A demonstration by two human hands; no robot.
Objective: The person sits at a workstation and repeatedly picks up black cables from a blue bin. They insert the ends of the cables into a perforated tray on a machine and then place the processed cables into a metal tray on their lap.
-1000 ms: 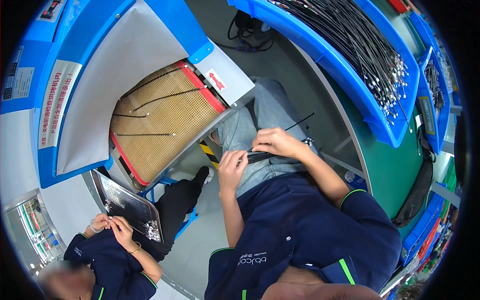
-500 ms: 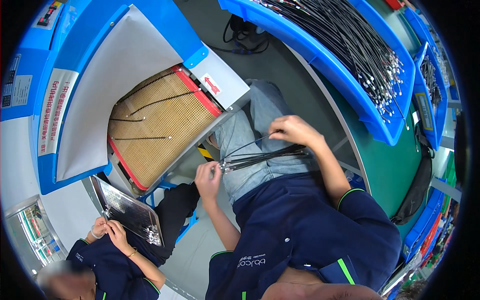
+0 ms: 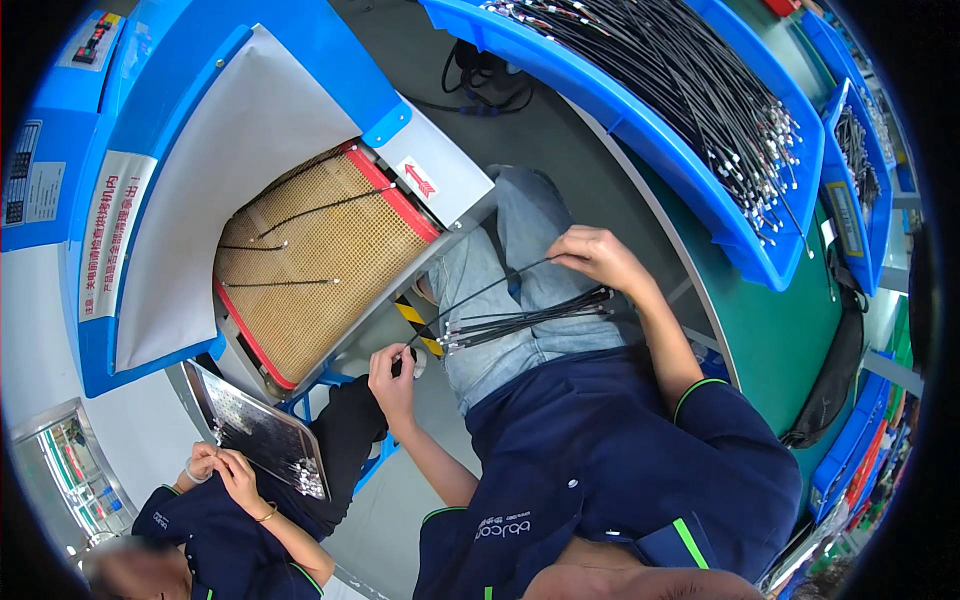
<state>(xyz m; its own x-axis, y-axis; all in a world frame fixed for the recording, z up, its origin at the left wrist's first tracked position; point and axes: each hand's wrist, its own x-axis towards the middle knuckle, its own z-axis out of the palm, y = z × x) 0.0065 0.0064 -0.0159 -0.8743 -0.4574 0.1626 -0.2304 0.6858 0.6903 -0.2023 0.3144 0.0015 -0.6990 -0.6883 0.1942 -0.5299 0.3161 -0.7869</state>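
A single thin black cable (image 3: 478, 295) is stretched between my two hands above my lap. My left hand (image 3: 392, 380) pinches its left end, out past my knee and near the front of the belt machine. My right hand (image 3: 595, 255) is closed on the other end, over my thigh. Across my jeans lies a bundle of black cables (image 3: 530, 322) with small pale connectors at the ends, touched by neither hand.
At left, a blue-and-white machine (image 3: 400, 130) has a tan mesh belt (image 3: 310, 240) with red edges carrying several black cables. A blue bin (image 3: 740, 255) full of cables stands on the green table (image 3: 790, 340). A co-worker (image 3: 240, 485) sits at lower left with a metal tray (image 3: 255, 415).
My left hand has moved left and down, away from the bundle, drawing the cable out straight. My right hand has stayed nearly in place. The view has shifted slightly.
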